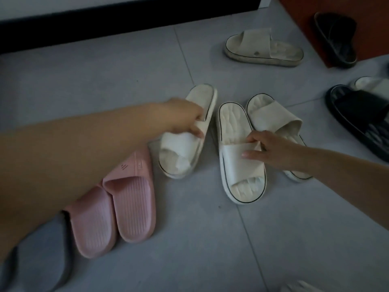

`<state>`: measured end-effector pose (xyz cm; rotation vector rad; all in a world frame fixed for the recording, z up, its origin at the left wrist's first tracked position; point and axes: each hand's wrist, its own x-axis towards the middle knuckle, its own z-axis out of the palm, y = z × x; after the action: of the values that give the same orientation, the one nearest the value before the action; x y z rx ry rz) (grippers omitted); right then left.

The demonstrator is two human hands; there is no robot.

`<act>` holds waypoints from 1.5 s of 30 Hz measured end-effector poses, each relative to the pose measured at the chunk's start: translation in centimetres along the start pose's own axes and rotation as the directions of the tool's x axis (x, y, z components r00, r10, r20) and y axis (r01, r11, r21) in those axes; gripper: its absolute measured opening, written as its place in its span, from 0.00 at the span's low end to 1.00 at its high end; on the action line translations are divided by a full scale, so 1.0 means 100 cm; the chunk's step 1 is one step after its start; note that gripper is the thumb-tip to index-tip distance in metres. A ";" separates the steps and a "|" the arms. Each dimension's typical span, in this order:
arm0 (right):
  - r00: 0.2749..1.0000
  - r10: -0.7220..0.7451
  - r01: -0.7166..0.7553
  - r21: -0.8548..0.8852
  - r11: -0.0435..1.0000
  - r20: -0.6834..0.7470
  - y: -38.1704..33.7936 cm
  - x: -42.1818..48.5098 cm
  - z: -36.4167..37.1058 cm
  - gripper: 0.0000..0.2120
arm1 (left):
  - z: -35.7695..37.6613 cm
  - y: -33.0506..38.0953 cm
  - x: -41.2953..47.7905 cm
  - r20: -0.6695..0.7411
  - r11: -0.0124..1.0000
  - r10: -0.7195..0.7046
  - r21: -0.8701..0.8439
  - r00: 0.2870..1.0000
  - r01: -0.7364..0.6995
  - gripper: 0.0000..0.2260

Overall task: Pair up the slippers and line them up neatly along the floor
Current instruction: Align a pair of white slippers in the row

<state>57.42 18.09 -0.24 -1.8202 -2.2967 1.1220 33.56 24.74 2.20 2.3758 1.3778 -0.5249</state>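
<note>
Now, both hands on cream slippers, tiled floor (210, 249).

Right hand (267, 148) pinches the strap edge of the middle cream slipper (235, 123), thumb on top, fingers curled under the strap; the slipper lies flat, toe toward the camera. Left of it, apart, the left hand (185, 116) grips the strap of the angled cream slipper (179, 152), fingers curled round the strap; can't tell if it is off the floor. The third cream slipper (273, 116) sits just right of the middle one, touching or nearly so. The pink pair (117, 207) lies side by side, nearer the camera and left. The grey slipper (42, 260) is further left. The far cream slipper (263, 49) lies well beyond, and the black slipper (357, 119) off right.
</note>
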 end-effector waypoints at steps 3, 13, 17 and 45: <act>1.000 -0.009 0.009 -0.041 0.999 0.010 -0.002 -0.001 0.001 0.11 | 0.035 0.026 -0.013 0.075 0.982 -0.037 -0.182 0.997 0.050 0.19; 0.999 0.046 -0.044 -0.075 0.996 0.022 -0.058 -0.020 0.018 0.29 | 0.072 0.029 -0.071 -0.029 0.947 -0.208 -0.257 0.978 0.193 0.25; 0.987 0.110 -0.084 -0.199 0.976 0.120 -0.080 -0.077 -0.055 0.28 | 0.052 0.024 -0.102 -0.028 0.948 -0.190 -0.267 0.981 0.176 0.34; 0.979 -0.147 0.038 0.575 0.818 0.143 0.180 0.151 -0.199 0.24 | -0.030 0.212 0.116 0.139 0.456 -0.628 -0.732 0.766 0.506 0.35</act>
<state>76.07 42.58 -1.09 -1.4033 -1.7955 1.7771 57.88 24.90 1.53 1.2604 1.9865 0.1114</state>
